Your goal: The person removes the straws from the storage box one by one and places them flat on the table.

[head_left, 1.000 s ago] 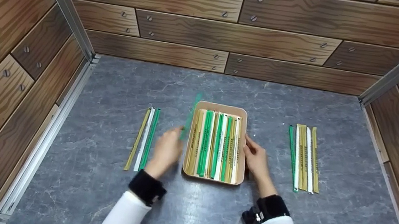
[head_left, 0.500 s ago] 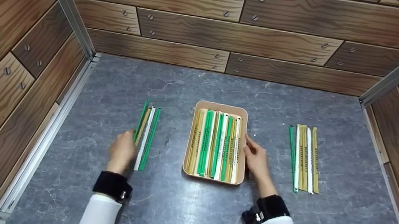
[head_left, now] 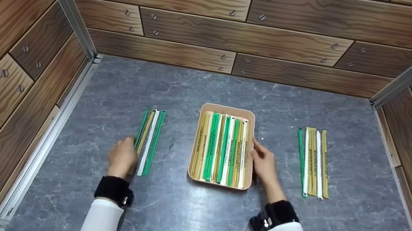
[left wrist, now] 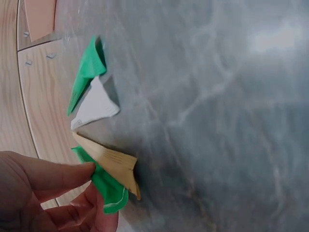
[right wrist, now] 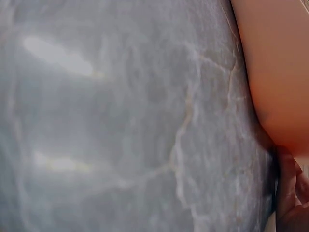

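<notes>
My left hand [head_left: 122,156] pinches a slim green paper-wrapped straw [left wrist: 110,189] between thumb and fingers, close to the table at the left end of a small row. Beside it in that row lie a tan wrapped straw [left wrist: 113,162], a white one [left wrist: 95,105] and another green one [left wrist: 89,67]. A peach-coloured tray [head_left: 194,146] full of green, white and tan wrapped straws stands in the middle. At its right wall my right hand [head_left: 263,166] rests its fingertips against the outside; in the right wrist view, fingers [right wrist: 287,181] reach the tray's lower edge.
A second row of wrapped straws [head_left: 313,163], green, white and tan, lies on the right of the grey marbled table [head_left: 196,217]. Wood-patterned panels [head_left: 189,30] wall in the back and both sides, with metal strips at the corners.
My left hand has carried the green straw from beside the tray leftward to the left row, then lowered it beside the tan one. My right hand has stayed at the tray.
</notes>
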{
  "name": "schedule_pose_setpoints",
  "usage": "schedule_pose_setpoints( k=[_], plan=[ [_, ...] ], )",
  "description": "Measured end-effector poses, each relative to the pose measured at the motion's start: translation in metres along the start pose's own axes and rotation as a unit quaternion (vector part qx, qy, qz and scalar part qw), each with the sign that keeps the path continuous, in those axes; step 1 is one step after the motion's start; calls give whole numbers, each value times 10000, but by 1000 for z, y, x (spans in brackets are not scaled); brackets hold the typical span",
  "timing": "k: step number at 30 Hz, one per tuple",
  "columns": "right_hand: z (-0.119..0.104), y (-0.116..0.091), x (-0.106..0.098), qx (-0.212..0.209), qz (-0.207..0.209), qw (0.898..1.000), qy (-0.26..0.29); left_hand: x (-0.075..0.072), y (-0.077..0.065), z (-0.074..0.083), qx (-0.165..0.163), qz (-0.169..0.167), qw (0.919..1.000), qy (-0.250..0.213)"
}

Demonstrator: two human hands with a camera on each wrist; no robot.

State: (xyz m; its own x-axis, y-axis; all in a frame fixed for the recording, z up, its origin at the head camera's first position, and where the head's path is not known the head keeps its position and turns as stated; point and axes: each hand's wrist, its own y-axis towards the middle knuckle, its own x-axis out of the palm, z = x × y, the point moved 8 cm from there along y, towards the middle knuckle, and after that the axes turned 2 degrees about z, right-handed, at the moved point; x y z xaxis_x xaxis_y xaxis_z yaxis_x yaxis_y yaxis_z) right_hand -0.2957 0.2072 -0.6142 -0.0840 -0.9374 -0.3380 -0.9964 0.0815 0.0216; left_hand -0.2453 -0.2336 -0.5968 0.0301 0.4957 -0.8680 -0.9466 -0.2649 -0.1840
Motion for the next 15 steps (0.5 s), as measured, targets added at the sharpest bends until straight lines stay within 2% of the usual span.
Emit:
schedule_pose_setpoints(
  k=[8, 12, 15],
  plan=[
    [-6, -1, 0, 23, -79, 10000, 5, 4, 2, 8, -106, -180, 9998, 21],
    [-27, -9, -1, -18, -147, 9999, -2, 1, -1, 23, -42, 76, 9998, 163],
    [-43, -15, -2, -27, -174, 9998, -89, -3, -9, 47, 316, 397, 9985, 203]
  ],
)
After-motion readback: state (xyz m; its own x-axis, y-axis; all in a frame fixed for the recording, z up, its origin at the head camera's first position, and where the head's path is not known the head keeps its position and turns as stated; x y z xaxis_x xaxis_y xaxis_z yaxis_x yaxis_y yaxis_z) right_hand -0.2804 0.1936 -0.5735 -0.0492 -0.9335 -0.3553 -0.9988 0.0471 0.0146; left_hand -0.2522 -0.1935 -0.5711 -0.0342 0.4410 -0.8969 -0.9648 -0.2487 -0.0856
